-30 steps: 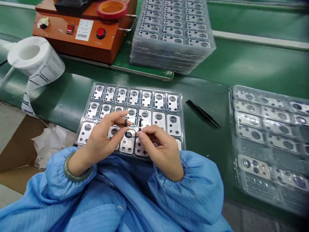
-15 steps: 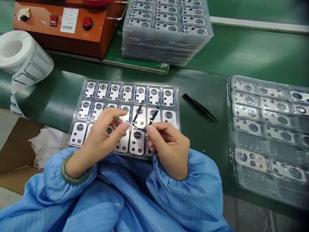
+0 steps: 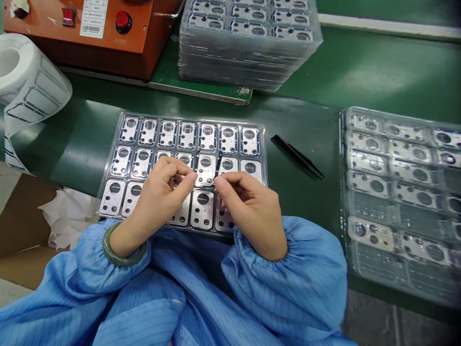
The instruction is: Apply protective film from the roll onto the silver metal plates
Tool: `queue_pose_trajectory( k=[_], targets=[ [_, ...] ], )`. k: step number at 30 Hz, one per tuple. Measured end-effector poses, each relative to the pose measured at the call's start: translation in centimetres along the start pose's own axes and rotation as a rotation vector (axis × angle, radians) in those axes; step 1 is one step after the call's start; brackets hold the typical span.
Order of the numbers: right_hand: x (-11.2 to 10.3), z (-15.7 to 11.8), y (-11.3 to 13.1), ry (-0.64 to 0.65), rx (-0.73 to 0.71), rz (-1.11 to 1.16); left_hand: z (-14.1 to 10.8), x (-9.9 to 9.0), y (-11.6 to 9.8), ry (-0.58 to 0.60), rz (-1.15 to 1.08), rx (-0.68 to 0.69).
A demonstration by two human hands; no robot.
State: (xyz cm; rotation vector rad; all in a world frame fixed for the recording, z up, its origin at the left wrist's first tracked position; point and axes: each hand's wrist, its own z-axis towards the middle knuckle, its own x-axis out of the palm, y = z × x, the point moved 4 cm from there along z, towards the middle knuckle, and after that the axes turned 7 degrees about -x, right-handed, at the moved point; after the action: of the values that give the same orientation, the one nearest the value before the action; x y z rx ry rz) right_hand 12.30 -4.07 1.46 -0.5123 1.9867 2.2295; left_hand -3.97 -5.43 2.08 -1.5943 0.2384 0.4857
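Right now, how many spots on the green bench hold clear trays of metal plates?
3: a tray beneath the left hand and right hand, a tray to the right, a tall stack of trays at the back. More could lie out of view.

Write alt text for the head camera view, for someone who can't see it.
The left hand and right hand meet over a tray of metal plates, fingertips beside a thin dark strip. Black tweezers lie to the right; stacked trays stand beyond.
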Motion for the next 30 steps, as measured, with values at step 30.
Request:
queue_pose_trajectory(
  k=[30],
  targets=[
    [0.4, 0.4, -1.0, -0.108, 0.037, -0.234, 0.9, 1.9, 0.7, -0.066, 0.289, 0.077]
  ],
)
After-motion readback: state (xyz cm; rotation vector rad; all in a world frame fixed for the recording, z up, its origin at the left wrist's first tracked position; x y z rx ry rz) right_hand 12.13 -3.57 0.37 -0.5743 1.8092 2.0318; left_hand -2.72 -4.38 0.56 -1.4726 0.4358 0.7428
